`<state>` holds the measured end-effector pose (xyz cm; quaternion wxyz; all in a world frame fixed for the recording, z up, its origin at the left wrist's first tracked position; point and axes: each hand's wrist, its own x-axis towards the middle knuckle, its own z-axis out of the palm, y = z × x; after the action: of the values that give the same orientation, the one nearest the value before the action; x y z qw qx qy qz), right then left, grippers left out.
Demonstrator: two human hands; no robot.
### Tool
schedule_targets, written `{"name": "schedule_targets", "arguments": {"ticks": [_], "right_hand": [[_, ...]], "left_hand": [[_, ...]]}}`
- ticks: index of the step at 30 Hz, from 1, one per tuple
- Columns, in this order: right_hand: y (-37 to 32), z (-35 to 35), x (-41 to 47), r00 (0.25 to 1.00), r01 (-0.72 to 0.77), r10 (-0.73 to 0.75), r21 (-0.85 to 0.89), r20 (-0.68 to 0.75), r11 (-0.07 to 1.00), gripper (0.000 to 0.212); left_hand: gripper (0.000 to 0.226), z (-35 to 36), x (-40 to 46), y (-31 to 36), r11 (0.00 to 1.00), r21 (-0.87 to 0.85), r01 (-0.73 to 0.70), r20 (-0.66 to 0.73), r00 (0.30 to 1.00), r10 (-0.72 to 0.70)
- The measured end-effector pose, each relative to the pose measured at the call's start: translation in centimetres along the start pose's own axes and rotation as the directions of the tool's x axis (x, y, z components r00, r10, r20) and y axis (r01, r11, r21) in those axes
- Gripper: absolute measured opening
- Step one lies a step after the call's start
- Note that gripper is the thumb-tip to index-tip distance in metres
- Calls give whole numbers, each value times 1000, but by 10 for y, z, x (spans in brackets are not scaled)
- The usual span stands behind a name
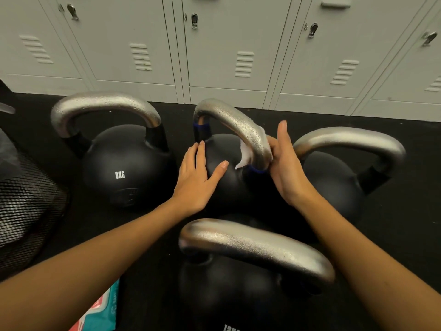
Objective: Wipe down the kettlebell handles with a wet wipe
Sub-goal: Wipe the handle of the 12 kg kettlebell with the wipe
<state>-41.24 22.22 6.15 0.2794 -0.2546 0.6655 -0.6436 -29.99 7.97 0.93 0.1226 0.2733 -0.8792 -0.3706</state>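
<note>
Several black kettlebells with silver handles stand on the dark floor. The middle kettlebell (224, 168) has a wet, beaded handle (236, 123) with blue bands at its ends. My right hand (284, 168) wraps a white wet wipe (244, 156) around the right end of that handle. My left hand (198, 177) lies flat, fingers apart, on the ball of the same kettlebell. An 8KG kettlebell (124, 168) stands to the left, another kettlebell (338, 177) to the right, and a fourth kettlebell (238, 292) nearest me.
Grey lockers (229, 48) line the wall behind the kettlebells. A black mesh bin (26, 201) stands at the left edge. A teal and red wipes packet (102, 311) lies on the floor under my left forearm.
</note>
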Motion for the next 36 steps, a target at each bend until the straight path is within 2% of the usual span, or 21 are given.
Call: {"name": "schedule_targets", "arguments": {"ticks": [5, 8, 10, 15, 17, 19, 22, 26, 27, 29, 33, 36], "right_hand": [[6, 0, 8, 993, -88, 76, 144, 88, 986, 75], [15, -1, 4, 993, -90, 78, 144, 87, 985, 66], [14, -1, -2, 995, -75, 63, 151, 82, 986, 60], [14, -7, -26, 995, 48, -63, 184, 80, 982, 62], [17, -7, -37, 991, 83, -94, 112, 91, 990, 53], [17, -5, -44, 993, 119, -119, -22, 7, 993, 39], [18, -2, -48, 942, 318, -336, -295, -12, 901, 47], [4, 1, -28, 887, 435, -458, -457, 67, 776, 48], [-3, 3, -22, 887, 438, -452, -470, 90, 766, 47], [-13, 4, -12, 915, 394, -393, -426, 95, 815, 45], [-7, 5, -11, 985, 163, -170, -185, -19, 969, 34], [14, 6, -21, 993, 91, -97, -87, -67, 992, 37]], "left_hand": [[76, -1, 0, -1, 1000, -5, 0, 14, 1000, 0], [76, -3, -1, -2, 1000, -9, -10, 30, 999, 10], [76, -4, -1, -2, 1000, -9, -14, 33, 999, 14], [78, -6, -2, -2, 1000, -13, -14, 64, 998, 15], [78, -7, -2, -3, 1000, -16, -12, 65, 998, 13], [78, -6, -2, -3, 1000, -9, -13, 60, 998, 14], [78, -6, -2, -2, 1000, 8, -16, 54, 998, 16], [78, -6, -3, -3, 1000, 18, -23, 37, 999, 22], [78, -6, -3, -3, 1000, 18, -25, 31, 999, 25], [78, -6, -3, -3, 999, 21, -28, 24, 999, 28], [78, -8, -4, -2, 1000, 21, -22, 44, 999, 21], [77, -9, -5, -1, 999, 33, -20, 59, 998, 18]]}}
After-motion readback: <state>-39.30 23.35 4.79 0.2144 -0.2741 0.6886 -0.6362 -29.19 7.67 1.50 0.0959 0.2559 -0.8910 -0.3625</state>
